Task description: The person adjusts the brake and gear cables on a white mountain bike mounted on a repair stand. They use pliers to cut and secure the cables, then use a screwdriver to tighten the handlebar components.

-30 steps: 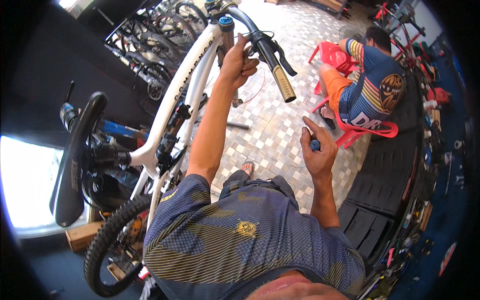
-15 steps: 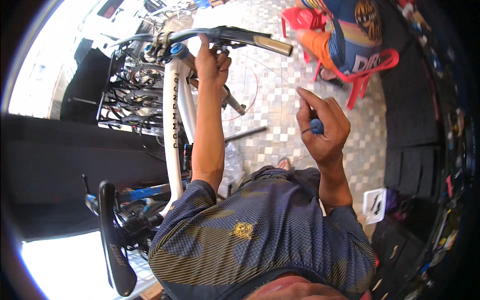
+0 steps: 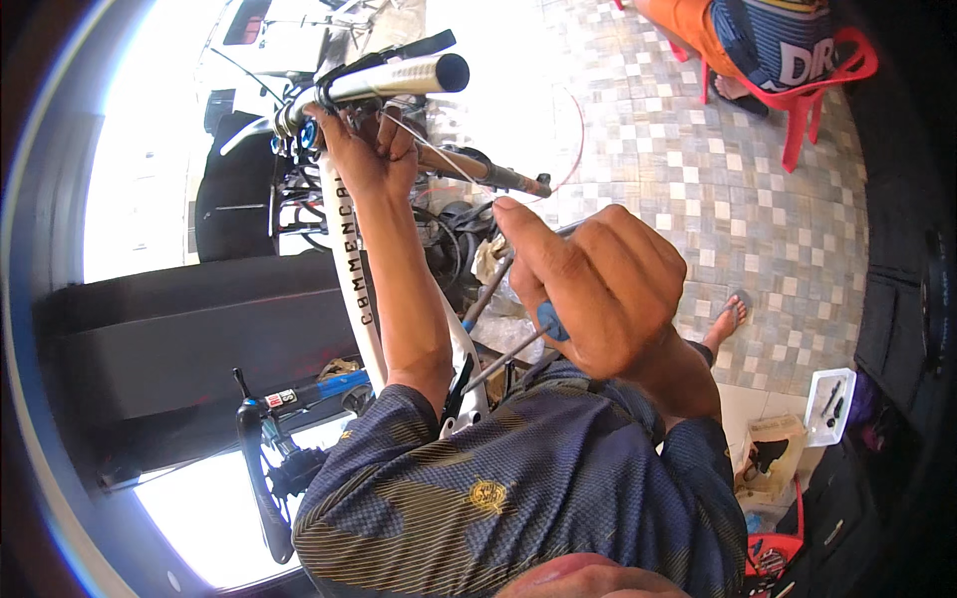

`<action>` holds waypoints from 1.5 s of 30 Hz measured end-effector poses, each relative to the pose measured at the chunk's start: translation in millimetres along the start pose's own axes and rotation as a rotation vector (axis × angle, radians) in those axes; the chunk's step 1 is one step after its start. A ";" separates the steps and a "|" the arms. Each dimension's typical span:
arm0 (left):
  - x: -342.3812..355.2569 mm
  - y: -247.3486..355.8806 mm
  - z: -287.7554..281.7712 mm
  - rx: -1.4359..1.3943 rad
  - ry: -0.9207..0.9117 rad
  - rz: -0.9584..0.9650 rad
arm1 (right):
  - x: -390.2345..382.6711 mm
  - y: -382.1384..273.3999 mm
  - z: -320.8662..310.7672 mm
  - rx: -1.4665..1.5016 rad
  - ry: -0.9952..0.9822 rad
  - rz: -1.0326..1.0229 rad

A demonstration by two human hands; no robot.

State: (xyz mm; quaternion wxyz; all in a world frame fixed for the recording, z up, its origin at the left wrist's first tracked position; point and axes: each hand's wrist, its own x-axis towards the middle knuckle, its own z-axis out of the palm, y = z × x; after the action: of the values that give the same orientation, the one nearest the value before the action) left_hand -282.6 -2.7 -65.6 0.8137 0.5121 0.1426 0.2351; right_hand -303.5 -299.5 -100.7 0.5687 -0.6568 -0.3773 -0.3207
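A white bicycle frame (image 3: 351,264) stands on my left, its silver handlebar (image 3: 399,78) and dark controls at the top. My left hand (image 3: 374,159) is closed around a control just under the bar, its fingers partly hiding it. From there a thin cable (image 3: 439,149) runs to the fingertips of my right hand (image 3: 598,284), pinched together on it. The same hand also keeps a blue-handled tool (image 3: 551,321) in its curled palm, its thin metal shaft pointing down toward my body. The kind of tool cannot be made out.
A seated person in orange shorts (image 3: 683,25) occupies a red plastic chair (image 3: 793,130) at the far right. Another bike's black saddle (image 3: 261,478) is at lower left. A white tray (image 3: 829,407) and a cardboard box (image 3: 773,453) lie at right on the tiled floor (image 3: 678,189).
My right hand has moved left and nearer, and the tool's shaft now points down-left. My left hand has shifted left along the handlebar. The view has turned, with the handlebar now closer.
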 end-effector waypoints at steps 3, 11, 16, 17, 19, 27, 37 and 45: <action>-3.7 -0.4 5.9 0.007 -0.009 0.029 | -0.8 11.8 3.5 0.069 0.041 -0.008; -7.8 0.0 14.4 -0.001 -0.037 0.062 | 2.5 20.0 15.9 0.142 0.097 -0.025; -3.3 -0.4 7.7 -0.029 -0.051 0.016 | 1.0 20.4 22.7 0.127 0.120 -0.015; -2.1 1.2 2.5 -0.057 -0.098 -0.014 | 2.3 21.0 24.9 0.121 0.129 -0.016; -1.2 1.1 5.5 -0.059 -0.109 -0.030 | 6.3 22.0 27.2 0.110 0.139 -0.011; -6.9 5.8 8.9 0.080 -0.044 -0.042 | 17.0 12.3 48.1 0.089 0.203 -0.008; -7.2 5.3 14.0 0.157 0.048 -0.061 | 16.6 13.2 70.5 0.066 0.244 0.012; -8.8 -4.6 28.3 0.309 0.351 0.055 | 16.3 15.9 79.1 0.033 0.232 0.014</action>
State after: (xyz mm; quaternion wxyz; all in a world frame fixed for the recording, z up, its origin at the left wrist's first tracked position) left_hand -275.6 -30.7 -57.6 0.6814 0.5857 0.3024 0.3181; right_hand -282.2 -220.3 -106.5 0.6214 -0.6086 -0.3096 -0.3842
